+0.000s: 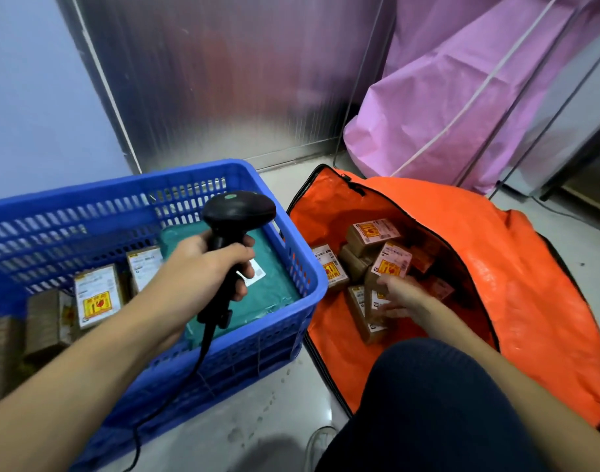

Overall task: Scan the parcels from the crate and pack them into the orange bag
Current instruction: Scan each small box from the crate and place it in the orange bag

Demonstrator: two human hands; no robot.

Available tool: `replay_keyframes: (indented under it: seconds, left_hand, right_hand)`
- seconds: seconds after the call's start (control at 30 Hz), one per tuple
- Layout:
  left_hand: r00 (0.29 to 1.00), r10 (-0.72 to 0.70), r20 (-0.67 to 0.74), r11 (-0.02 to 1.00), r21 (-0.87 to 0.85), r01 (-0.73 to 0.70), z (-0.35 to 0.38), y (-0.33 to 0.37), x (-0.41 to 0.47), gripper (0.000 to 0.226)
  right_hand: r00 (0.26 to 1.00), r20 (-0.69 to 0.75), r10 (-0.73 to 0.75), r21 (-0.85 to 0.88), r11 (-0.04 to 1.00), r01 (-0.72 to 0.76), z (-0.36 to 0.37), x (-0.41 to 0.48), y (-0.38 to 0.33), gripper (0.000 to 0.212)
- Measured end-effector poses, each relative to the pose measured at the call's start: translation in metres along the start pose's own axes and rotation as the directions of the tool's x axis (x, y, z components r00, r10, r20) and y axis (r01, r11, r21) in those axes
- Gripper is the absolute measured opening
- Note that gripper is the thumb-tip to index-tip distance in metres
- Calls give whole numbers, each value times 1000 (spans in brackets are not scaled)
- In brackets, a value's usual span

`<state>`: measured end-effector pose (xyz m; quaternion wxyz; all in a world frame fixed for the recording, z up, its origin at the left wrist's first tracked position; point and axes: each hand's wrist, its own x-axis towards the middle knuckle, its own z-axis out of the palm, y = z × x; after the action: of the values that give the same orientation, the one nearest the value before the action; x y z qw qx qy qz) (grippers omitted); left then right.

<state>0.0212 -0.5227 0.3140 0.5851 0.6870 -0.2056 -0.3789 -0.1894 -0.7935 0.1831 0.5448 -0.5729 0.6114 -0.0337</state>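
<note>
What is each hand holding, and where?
Left hand grips the scanner by its handle. Right hand holds a parcel by its near edge, inside the orange bag.

Our left grip [211, 267] curls round the handle of the black scanner [239, 209], held over the blue crate [176, 173], where a teal mailer [278, 284] and brown labelled boxes [96, 296] lie. Our right grip [405, 298] reaches into the open orange bag [496, 267] and holds a brown parcel [373, 308] between thumb and fingers, among the other parcels [373, 231] there.
</note>
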Motion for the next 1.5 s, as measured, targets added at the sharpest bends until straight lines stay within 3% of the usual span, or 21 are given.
replay_keyframes:
  seconds: [0.1,0.2,0.33,0.53,0.7,0.83,0.93,1.2,1.37,1.5]
  left_hand:
    - [999,17,-28,999,-35,-18,-6,6,-11,9]
    - [995,57,-85,997,-50,-62,-18,8,-20,10]
    - [978,97,-183,991,-78,-113,-45,11,-30,7]
    - [952,108,-287,986,-95,-140,-92,14,-46,7]
    - [928,52,-368,983,-145,-113,-130,16,-57,8]
    - [911,-16,-413,982,-179,-64,-161,22,-69,11]
    - [892,-55,-448,979,-199,-39,-182,21,-73,12]
    - [867,-116,-484,982,-188,27,-228,8,-79,20]
    - [872,-146,-467,981,-182,67,-228,6,-82,15]
    - [889,-137,-437,987,-131,88,-224,6,-81,15]
  right_hand:
    - [978,209,-17,-349,933,92,-4,-19,-25,45]
    - [941,332,-67,-495,837,234,3,-48,-57,45]
    - [894,401,-199,-562,717,412,27,-89,-102,31]
    - [812,465,-352,-580,572,580,88,-142,-147,33]
    - [687,553,-472,-588,363,723,157,-169,-173,29]
    - [587,586,-559,-557,248,792,210,-169,-176,21]
    - [579,605,-547,-591,178,787,236,-163,-173,24]
    - [654,625,-426,-623,232,747,301,-129,-162,29]
    - [728,651,-215,-598,447,666,352,-100,-153,35]
    - [803,582,-130,-473,749,464,385,-82,-165,31]
